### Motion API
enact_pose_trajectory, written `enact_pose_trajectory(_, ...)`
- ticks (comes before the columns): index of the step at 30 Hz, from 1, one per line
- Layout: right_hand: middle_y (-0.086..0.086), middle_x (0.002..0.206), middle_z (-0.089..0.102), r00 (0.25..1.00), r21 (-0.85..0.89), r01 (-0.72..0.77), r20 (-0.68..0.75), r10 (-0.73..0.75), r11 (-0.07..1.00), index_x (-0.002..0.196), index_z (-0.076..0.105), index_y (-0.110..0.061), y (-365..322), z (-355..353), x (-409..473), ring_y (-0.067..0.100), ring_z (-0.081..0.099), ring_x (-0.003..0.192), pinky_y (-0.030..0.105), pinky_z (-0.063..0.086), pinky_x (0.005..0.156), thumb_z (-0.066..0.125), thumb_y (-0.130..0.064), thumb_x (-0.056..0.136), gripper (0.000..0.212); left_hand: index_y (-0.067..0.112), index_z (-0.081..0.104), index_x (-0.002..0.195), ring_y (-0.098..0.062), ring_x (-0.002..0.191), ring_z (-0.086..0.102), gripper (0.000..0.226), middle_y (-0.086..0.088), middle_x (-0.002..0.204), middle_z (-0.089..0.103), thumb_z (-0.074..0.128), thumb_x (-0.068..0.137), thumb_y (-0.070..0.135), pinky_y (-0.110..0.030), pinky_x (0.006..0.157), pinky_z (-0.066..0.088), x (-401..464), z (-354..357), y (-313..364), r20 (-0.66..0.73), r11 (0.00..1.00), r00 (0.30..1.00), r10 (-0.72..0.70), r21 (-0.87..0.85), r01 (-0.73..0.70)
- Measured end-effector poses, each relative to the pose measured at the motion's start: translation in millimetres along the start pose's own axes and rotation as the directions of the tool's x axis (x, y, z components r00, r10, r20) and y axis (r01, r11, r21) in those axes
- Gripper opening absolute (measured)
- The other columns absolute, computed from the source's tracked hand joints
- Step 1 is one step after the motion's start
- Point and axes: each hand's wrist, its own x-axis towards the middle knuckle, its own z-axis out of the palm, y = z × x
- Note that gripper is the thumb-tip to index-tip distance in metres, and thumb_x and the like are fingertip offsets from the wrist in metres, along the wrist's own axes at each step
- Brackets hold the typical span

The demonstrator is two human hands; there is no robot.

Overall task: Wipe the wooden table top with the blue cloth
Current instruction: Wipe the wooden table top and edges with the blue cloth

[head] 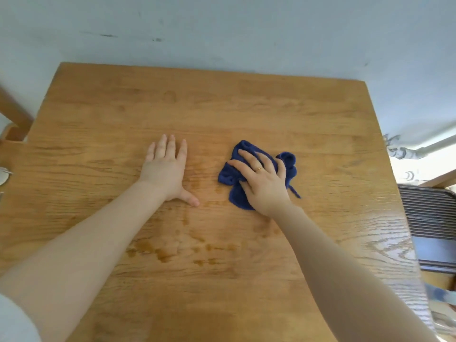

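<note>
The right hand [265,183] presses flat, fingers spread, on the bunched blue cloth [237,193] mid-surface, the left hand [165,170] lies open and empty on the wooden surface [222,107], and damp blotches [162,253] nearer the person suggest much wiping remains.

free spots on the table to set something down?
Bare: the far strip of the wooden table top between wall and hands, and the right side beyond the crumpled blue cloth. Taken: centre, with flat left hand and right hand on the cloth; wet patches nearer.
</note>
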Motion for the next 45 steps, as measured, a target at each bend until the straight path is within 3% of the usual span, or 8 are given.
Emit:
enact_pose_trajectory(9, -0.007, 0.155, 0.019, 0.993, -0.015, -0.118, 0.007, 0.118, 0.993, 0.140, 0.031, -0.037, 16.8, -18.4, 82.2, 0.025, 0.013, 0.141, 0.055, 0.003, 0.110, 0.035, -0.028, 0.097, 0.043, 0.011, -0.018, 0.146, -0.027, 0.145, -0.010, 0.150, -0.015, 0.155, -0.021, 0.065, 0.043, 0.080, -0.041, 0.119, 0.003, -1.3, -1.3, -0.4, 0.060, 0.997, 0.998, -0.017, -0.077, 0.022)
enact_pose_trajectory(15, -0.001, 0.146, 0.042, 0.971, -0.023, 0.223, 0.097, -0.220, 0.974, 0.130, 0.041, -0.033, 1.4, -3.5, 7.9, 0.034, 0.038, 0.131, 0.062, 0.020, 0.103, 0.030, -0.031, 0.088, 0.043, 0.014, -0.018, 0.146, -0.024, 0.145, -0.014, 0.147, -0.010, 0.154, -0.025, 0.068, 0.045, 0.077, -0.040, 0.119, 0.005, -8.6, -2.6, -0.9, 0.062, 0.986, 0.998, -0.027, -0.165, 0.037)
enact_pose_trajectory(18, -0.003, 0.150, 0.034, 0.934, -0.074, 0.343, 0.130, -0.332, 0.937, 0.135, 0.038, -0.035, 19.3, -10.8, 41.1, 0.032, 0.032, 0.135, 0.060, 0.017, 0.104, 0.031, -0.032, 0.092, 0.043, 0.013, -0.017, 0.147, -0.023, 0.145, -0.013, 0.147, -0.010, 0.154, -0.024, 0.070, 0.046, 0.074, -0.039, 0.119, 0.006, -7.8, -4.7, -0.5, 0.058, 0.985, 0.998, -0.027, -0.167, 0.036)
enact_pose_trajectory(24, -0.005, 0.155, 0.020, 0.999, -0.065, 0.036, -0.004, -0.036, 0.997, 0.141, 0.030, -0.035, 6.5, -5.8, 96.5, 0.027, 0.014, 0.141, 0.057, 0.003, 0.110, 0.033, -0.030, 0.098, 0.043, 0.016, -0.018, 0.147, -0.019, 0.145, -0.014, 0.146, -0.004, 0.154, -0.026, 0.075, 0.047, 0.069, -0.037, 0.117, 0.006, -7.4, 0.9, -1.3, 0.061, 0.978, 0.997, -0.048, -0.202, 0.059)
enact_pose_trajectory(29, -0.001, 0.149, 0.036, 0.977, -0.047, 0.211, 0.017, -0.210, 0.976, 0.135, 0.041, -0.030, -18.5, 5.3, 21.9, 0.033, 0.031, 0.135, 0.059, 0.010, 0.108, 0.034, -0.030, 0.095, 0.041, 0.015, -0.015, 0.147, -0.021, 0.145, -0.012, 0.147, -0.007, 0.155, -0.023, 0.075, 0.045, 0.070, -0.036, 0.119, 0.006, -9.8, 0.3, 0.1, 0.035, 0.978, 0.998, -0.053, -0.200, 0.059)
enact_pose_trajectory(33, -0.003, 0.149, 0.037, 0.966, -0.023, 0.253, 0.053, -0.251, 0.967, 0.133, 0.044, -0.031, -15.3, 3.5, 33.7, 0.032, 0.033, 0.134, 0.059, 0.012, 0.107, 0.034, -0.029, 0.094, 0.041, 0.014, -0.016, 0.147, -0.022, 0.145, -0.012, 0.147, -0.008, 0.155, -0.022, 0.073, 0.046, 0.071, -0.036, 0.118, 0.004, -7.3, -2.0, 0.7, 0.029, 0.981, 0.998, -0.052, -0.186, 0.057)
enact_pose_trajectory(40, -0.007, 0.156, 0.018, 0.999, -0.008, -0.050, -0.004, 0.050, 0.999, 0.142, 0.027, -0.034, -28.9, 4.4, 113.4, 0.026, 0.010, 0.142, 0.056, -0.002, 0.110, 0.028, -0.029, 0.100, 0.042, 0.015, -0.017, 0.147, -0.022, 0.145, -0.013, 0.147, -0.008, 0.154, -0.025, 0.069, 0.045, 0.076, -0.038, 0.118, 0.004, -0.6, 12.2, -8.4, -0.026, 0.982, 1.000, -0.003, -0.188, -0.001)
enact_pose_trajectory(45, -0.003, 0.147, 0.039, 0.995, -0.050, 0.086, -0.056, -0.088, 0.995, 0.134, 0.044, -0.030, -34.5, 12.8, 59.6, 0.033, 0.035, 0.132, 0.060, 0.014, 0.106, 0.029, -0.034, 0.093, 0.043, 0.014, -0.016, 0.147, -0.023, 0.145, -0.012, 0.146, -0.010, 0.155, -0.023, 0.066, 0.045, 0.079, -0.038, 0.119, 0.003, -2.3, 13.9, -7.3, -0.040, 0.983, 0.999, 0.019, -0.182, -0.026)
